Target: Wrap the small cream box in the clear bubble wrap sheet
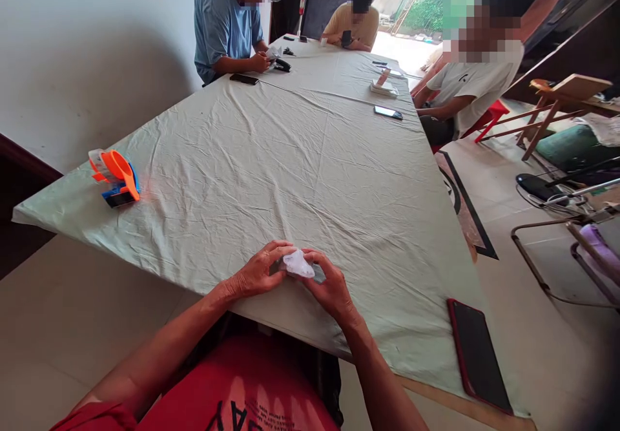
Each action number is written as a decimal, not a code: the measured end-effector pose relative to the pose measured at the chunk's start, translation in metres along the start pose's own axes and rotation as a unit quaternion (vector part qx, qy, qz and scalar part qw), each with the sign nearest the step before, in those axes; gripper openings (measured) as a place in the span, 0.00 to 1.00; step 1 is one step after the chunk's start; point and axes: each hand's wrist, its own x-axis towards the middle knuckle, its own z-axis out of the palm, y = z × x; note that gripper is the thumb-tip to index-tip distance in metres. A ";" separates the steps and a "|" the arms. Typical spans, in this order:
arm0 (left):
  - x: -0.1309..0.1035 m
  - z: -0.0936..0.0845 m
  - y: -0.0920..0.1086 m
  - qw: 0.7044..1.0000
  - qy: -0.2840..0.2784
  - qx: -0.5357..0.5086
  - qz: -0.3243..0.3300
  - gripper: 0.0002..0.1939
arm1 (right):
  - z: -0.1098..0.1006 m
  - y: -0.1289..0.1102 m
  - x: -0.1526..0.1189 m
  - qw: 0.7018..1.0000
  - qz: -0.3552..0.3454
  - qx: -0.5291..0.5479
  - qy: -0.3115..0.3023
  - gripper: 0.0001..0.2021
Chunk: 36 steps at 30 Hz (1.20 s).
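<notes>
A small crumpled white piece, like thin plastic or tissue, sits between my two hands near the table's front edge; its exact kind I cannot make out. My left hand grips its left side, thumb below and fingers above. On the other side my right hand pinches it with curved fingers. Both forearms rest close to the cloth edge. Part of the white piece is hidden behind the fingers.
A wrinkled pale cloth covers the table. An orange and blue tape dispenser stands at the left corner, a red-cased phone lies at the right corner. Another phone and a white box lie farther back. Three people sit around the far side.
</notes>
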 end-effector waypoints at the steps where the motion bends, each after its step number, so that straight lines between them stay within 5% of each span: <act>1: 0.004 0.000 0.002 1.000 0.013 -0.002 -0.019 0.22 | -0.002 -0.001 0.004 0.999 0.032 0.026 -0.004 0.13; 4: 0.013 -0.001 0.008 0.994 0.034 -0.015 -0.107 0.15 | -0.007 -0.005 0.011 0.985 0.122 0.115 -0.041 0.15; 9: 0.012 -0.001 0.013 0.968 0.004 -0.129 -0.215 0.23 | -0.008 -0.012 0.007 0.948 0.187 0.244 -0.082 0.16; 13: 0.007 0.005 0.012 0.931 0.009 -0.290 -0.222 0.36 | -0.004 -0.018 0.000 0.945 0.199 0.247 -0.073 0.16; 17: 0.005 0.010 0.014 0.901 0.017 -0.358 -0.242 0.34 | -0.004 -0.021 -0.002 0.952 0.210 0.211 -0.075 0.17; 27: 0.003 0.016 0.023 0.900 0.044 -0.348 -0.258 0.23 | -0.011 -0.026 -0.010 0.981 0.161 0.073 -0.084 0.18; 36: -0.003 0.011 0.028 0.905 0.004 -0.352 -0.240 0.26 | 0.000 -0.020 -0.015 0.964 0.186 0.177 -0.073 0.22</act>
